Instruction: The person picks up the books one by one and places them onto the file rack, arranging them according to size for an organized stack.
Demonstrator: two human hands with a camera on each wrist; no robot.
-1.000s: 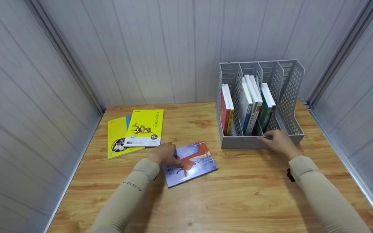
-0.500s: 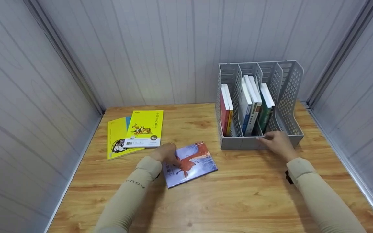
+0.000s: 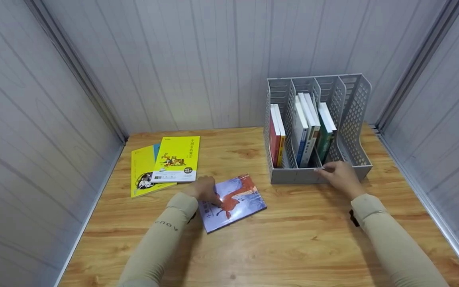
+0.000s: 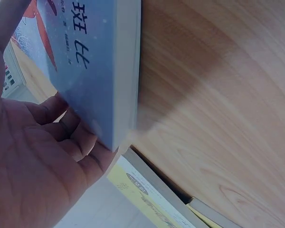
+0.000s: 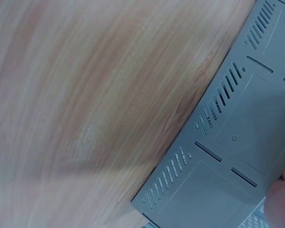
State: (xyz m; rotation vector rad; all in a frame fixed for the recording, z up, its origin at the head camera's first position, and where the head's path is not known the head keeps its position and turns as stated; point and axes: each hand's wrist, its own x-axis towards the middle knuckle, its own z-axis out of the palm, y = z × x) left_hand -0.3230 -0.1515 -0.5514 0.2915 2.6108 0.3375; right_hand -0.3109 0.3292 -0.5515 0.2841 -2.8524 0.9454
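The table (image 3: 293,251) bears the rack (image 3: 299,175), which my right hand (image 3: 342,179) pinches by its front rim — probably to steady it. Just beyond that pinch, upright books (image 3: 308,137) stand inside the rack, whose narrow slots seem to keep them on edge. Past my left hand (image 3: 203,188), yellow books (image 3: 181,149) lie overlapped. Right of that hand is the lilac book (image 3: 239,209), pinched at one edge, thumb over the cover — likely because a flat book offers little else to grasp.

Glare is glinting on the purple book (image 3: 239,202) at centre, shadows are streaking the tabletop (image 3: 289,247) at bottom, wrist views are looking hazy
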